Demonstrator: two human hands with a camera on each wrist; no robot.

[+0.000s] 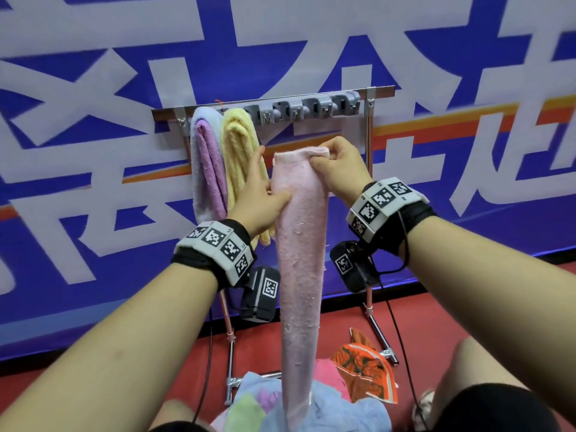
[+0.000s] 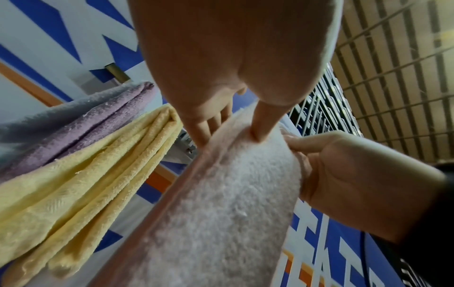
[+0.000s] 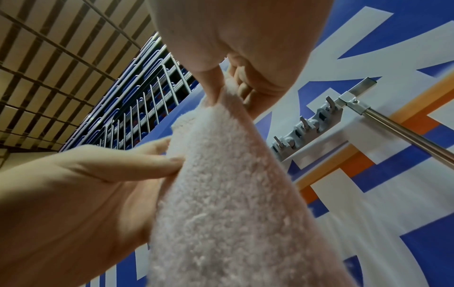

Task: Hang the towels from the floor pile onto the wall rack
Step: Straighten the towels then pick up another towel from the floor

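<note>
Our right hand (image 1: 338, 169) pinches the top right corner of a pink towel (image 1: 299, 244), thumb in front and fingers curled behind the folded edge. Our left hand (image 1: 260, 194) grasps the same towel lower down on its left edge, thumb (image 1: 279, 198) pressed across the front and the other fingers reaching up behind it. In the left wrist view the thumb (image 2: 264, 124) dents the pile while the fingers (image 2: 201, 128) run along the hem. In the right wrist view the right hand (image 3: 236, 64) nips the towel (image 3: 233, 194) at its tip.

The towel hangs as a long narrow strip from our hands down to the pile (image 1: 311, 397) on the red floor (image 1: 467, 300), where its lower end meets blue, green, pink and orange cloths. It is held in front of the rack (image 1: 280, 110), below the grey hook strip (image 1: 311, 109), and touches neither.

To the left on the rack hang a lilac towel (image 1: 207, 169) and a yellow towel (image 1: 241, 157), side by side; our left hand lies just against the yellow one. Behind stands a blue wall (image 1: 93, 151) with large white characters and an orange stripe. Marker bands and black cameras are strapped to both wrists.
</note>
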